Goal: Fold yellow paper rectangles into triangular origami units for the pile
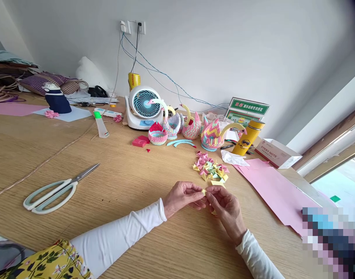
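My left hand (181, 197) and my right hand (225, 207) meet low on the wooden table (122, 182). Both pinch one small yellow folded paper piece (204, 191) between their fingertips. Just beyond them lies a pile of pink, yellow and green folded paper pieces (210, 169). A loose yellow slip (217, 183) rests right by my right fingers. Further back stand several paper swans (192, 127) built from such pieces.
Pale green scissors (54, 190) lie at the left. A small white fan (143, 106), a glue bottle (101, 125), a yellow cup (247, 137), a sticky note box (278, 153) and pink paper sheets (274, 190) ring the work spot. Bags and cords fill the far left.
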Action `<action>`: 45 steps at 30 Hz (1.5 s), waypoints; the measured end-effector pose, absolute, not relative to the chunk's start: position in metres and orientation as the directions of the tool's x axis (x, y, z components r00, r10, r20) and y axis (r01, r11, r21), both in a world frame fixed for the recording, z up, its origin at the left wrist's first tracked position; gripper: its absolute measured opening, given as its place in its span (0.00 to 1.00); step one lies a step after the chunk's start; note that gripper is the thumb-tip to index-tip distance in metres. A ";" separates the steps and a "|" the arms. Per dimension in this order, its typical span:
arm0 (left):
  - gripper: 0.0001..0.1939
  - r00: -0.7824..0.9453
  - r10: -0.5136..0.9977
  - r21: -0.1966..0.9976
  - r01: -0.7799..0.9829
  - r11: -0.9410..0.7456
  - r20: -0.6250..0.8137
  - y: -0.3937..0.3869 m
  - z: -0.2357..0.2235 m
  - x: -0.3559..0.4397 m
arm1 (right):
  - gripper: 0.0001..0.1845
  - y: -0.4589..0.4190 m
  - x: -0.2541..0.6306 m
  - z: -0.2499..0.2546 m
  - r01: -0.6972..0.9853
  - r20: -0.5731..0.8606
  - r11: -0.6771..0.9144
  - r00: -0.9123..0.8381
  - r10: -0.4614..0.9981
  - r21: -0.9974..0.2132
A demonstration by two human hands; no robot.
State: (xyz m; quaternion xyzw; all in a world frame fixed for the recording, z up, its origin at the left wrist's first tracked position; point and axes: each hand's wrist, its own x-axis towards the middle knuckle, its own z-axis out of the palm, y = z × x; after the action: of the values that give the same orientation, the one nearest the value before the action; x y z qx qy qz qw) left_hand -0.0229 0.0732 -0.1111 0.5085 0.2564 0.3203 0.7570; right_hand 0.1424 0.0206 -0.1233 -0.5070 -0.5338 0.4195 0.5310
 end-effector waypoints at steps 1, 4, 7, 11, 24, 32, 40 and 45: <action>0.18 0.656 0.753 0.940 -0.217 0.262 -0.058 0.073 -0.112 -0.023 | 0.16 0.021 0.144 -0.124 0.113 0.151 0.141 0.081 0.985 -0.984; 0.19 0.628 0.777 0.952 -0.210 0.222 -0.042 0.075 -0.115 -0.022 | 0.18 0.022 0.148 -0.126 0.210 0.162 0.139 0.099 0.982 -0.968; 0.19 0.602 0.799 0.960 -0.211 0.184 -0.021 0.077 -0.119 -0.022 | 0.17 0.022 0.152 -0.126 0.344 0.180 0.142 0.082 0.980 -0.928; 0.19 0.590 0.807 0.953 -0.221 0.205 -0.037 0.079 -0.118 -0.023 | 0.16 0.020 0.152 -0.122 0.437 0.255 0.210 0.048 0.966 -0.875; 0.17 0.625 0.780 0.929 -0.286 0.235 -0.005 0.080 -0.112 -0.026 | 0.11 0.015 0.151 -0.112 0.447 0.348 0.318 -0.015 0.937 -0.836; 0.16 0.632 0.774 0.969 -0.212 0.124 0.039 0.079 -0.116 -0.025 | 0.12 0.016 0.150 -0.112 0.499 0.366 0.320 -0.005 0.930 -0.806; 0.16 0.640 0.761 0.991 -0.007 -0.132 0.106 0.081 -0.121 -0.026 | 0.13 0.015 0.148 -0.114 0.612 0.415 0.361 -0.058 0.908 -0.704; 0.14 0.640 0.748 0.965 0.038 -0.259 0.175 0.081 -0.116 -0.027 | 0.12 0.016 0.150 -0.117 0.625 0.419 0.342 -0.026 0.908 -0.701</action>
State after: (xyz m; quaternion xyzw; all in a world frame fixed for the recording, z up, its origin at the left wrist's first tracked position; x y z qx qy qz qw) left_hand -0.0275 0.0814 -0.1162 0.7235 0.2717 0.3256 0.5447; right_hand 0.1499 0.0162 -0.1168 -0.5497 -0.6972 0.1641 0.4298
